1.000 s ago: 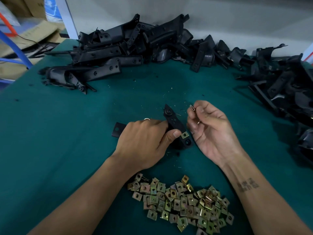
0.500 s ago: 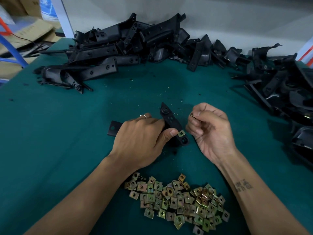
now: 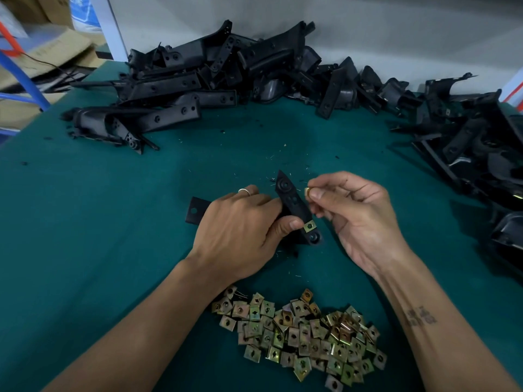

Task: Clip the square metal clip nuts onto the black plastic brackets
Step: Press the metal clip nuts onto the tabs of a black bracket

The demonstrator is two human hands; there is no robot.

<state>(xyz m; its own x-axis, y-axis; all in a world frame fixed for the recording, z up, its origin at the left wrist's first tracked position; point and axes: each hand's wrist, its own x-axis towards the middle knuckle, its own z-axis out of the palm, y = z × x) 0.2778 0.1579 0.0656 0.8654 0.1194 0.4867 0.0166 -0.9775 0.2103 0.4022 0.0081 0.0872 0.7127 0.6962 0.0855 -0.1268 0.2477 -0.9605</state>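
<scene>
My left hand (image 3: 240, 233) presses a black plastic bracket (image 3: 293, 199) onto the green table, thumb beside a clip nut (image 3: 310, 226) that sits clipped on the bracket's near end. The bracket's far-left tab (image 3: 195, 210) sticks out past my knuckles. My right hand (image 3: 356, 219) pinches another square metal clip nut (image 3: 307, 191) between thumb and forefinger, right at the bracket's right edge near its upper end. A heap of loose brass-coloured clip nuts (image 3: 302, 335) lies between my forearms.
A long pile of black brackets (image 3: 198, 83) runs along the table's back edge against the wall. A second pile of brackets (image 3: 481, 148) fills the right side. Cardboard boxes and a blue frame (image 3: 25, 80) stand off the left edge.
My right hand has closed in on the bracket, bringing its clip nut from a little away to the bracket's right edge. The left hand keeps holding the bracket in place.
</scene>
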